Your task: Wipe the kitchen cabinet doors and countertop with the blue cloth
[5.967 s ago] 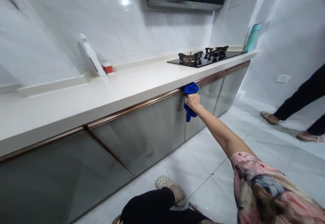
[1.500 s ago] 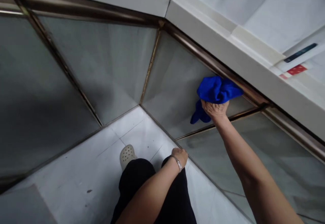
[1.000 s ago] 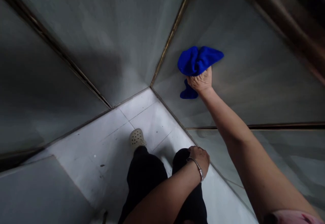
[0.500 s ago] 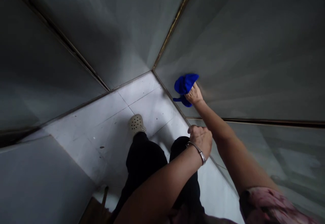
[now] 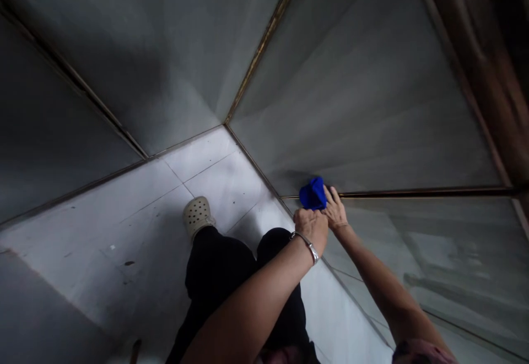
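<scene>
A crumpled blue cloth (image 5: 313,193) is against the grey wall panel, right at the seam near the floor edge. My right hand (image 5: 336,210) holds the cloth from its right side, some fingers stretched along the panel. My left hand (image 5: 312,226), with a silver bracelet at the wrist, is closed just below the cloth and overlaps its lower edge in view. Its fingertips are turned away, so whether it grips anything is hidden. The left hand partly covers the right hand.
Grey panels (image 5: 372,121) with brownish metal trim (image 5: 264,44) meet in a corner ahead. White floor tiles (image 5: 157,193) with dark specks lie below. A beige clog (image 5: 197,215) is on my foot. A dark brown frame (image 5: 475,66) stands at the right.
My right hand and the blue cloth have come down the panel to the seam, closer to my closed left hand. The view has shifted to the right.
</scene>
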The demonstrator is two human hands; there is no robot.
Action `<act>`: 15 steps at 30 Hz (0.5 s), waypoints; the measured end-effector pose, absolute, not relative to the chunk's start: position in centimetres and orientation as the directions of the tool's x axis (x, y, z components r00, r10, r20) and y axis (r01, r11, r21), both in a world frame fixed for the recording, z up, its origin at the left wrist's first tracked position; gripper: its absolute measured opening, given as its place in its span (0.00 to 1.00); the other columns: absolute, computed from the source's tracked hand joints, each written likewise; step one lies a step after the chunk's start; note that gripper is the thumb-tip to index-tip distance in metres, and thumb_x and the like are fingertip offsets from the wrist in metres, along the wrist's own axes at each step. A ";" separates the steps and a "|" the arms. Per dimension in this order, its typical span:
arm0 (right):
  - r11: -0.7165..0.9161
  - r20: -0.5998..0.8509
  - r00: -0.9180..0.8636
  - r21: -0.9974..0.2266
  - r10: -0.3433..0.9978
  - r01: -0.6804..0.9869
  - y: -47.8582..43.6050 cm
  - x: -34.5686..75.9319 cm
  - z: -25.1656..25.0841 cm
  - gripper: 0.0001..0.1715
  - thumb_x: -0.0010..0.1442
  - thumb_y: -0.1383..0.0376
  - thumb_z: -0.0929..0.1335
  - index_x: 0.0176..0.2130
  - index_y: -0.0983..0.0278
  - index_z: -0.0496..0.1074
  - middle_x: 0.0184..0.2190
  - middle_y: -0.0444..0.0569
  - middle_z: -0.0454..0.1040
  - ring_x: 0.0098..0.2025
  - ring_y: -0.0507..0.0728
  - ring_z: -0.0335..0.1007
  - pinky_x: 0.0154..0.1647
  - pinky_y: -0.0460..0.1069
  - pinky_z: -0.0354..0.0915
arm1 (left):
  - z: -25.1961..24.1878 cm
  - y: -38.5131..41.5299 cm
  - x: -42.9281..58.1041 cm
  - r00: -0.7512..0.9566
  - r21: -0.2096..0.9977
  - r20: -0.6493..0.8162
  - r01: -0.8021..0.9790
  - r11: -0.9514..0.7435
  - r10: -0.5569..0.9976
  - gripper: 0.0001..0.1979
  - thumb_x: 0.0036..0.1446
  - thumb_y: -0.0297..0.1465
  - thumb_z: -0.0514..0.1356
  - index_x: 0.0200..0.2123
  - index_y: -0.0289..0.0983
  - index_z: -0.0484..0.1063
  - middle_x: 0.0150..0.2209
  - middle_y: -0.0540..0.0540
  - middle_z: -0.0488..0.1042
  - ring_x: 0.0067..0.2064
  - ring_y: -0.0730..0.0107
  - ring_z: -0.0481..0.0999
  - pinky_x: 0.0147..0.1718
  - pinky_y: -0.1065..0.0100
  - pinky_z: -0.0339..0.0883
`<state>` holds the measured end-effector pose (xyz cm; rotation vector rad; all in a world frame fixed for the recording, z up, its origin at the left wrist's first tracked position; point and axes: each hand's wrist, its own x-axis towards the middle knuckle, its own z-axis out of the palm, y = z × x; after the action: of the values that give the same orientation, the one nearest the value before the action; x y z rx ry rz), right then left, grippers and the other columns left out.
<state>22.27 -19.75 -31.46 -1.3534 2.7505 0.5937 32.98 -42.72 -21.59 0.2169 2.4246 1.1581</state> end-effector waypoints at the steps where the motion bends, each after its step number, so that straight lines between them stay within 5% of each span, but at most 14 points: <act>1: 0.558 -0.142 -0.639 0.370 -0.756 -0.742 -18.8 22.0 -30.1 0.32 0.59 0.69 0.65 0.61 0.65 0.77 0.62 0.60 0.75 0.71 0.69 0.60 0.74 0.68 0.53 | -21.6 -42.5 32.9 -0.881 0.766 -0.331 -0.040 0.641 0.340 0.19 0.64 0.17 0.51 0.47 0.28 0.82 0.43 0.31 0.83 0.51 0.51 0.83 0.48 0.54 0.75; 7: 0.750 0.328 -0.692 0.448 -0.643 -0.485 -18.7 19.8 -20.7 0.32 0.61 0.63 0.67 0.63 0.66 0.74 0.66 0.66 0.67 0.73 0.76 0.53 0.69 0.79 0.53 | -22.0 -42.5 33.0 -0.846 0.736 -0.352 0.013 0.677 0.400 0.20 0.62 0.15 0.52 0.45 0.30 0.82 0.44 0.32 0.83 0.51 0.51 0.82 0.51 0.53 0.74; 15: 0.799 0.484 -0.644 0.454 -0.593 -0.394 -31.3 12.8 -16.5 0.34 0.64 0.58 0.66 0.65 0.68 0.71 0.68 0.70 0.64 0.74 0.83 0.45 0.67 0.87 0.42 | -22.8 -41.7 33.4 -0.830 0.728 -0.372 0.018 0.685 0.416 0.18 0.60 0.15 0.54 0.44 0.30 0.82 0.44 0.32 0.82 0.51 0.53 0.82 0.48 0.55 0.72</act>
<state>12.76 -31.35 -16.47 -1.1046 3.5726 0.6232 33.38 -41.70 -22.84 0.3335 2.3757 1.0185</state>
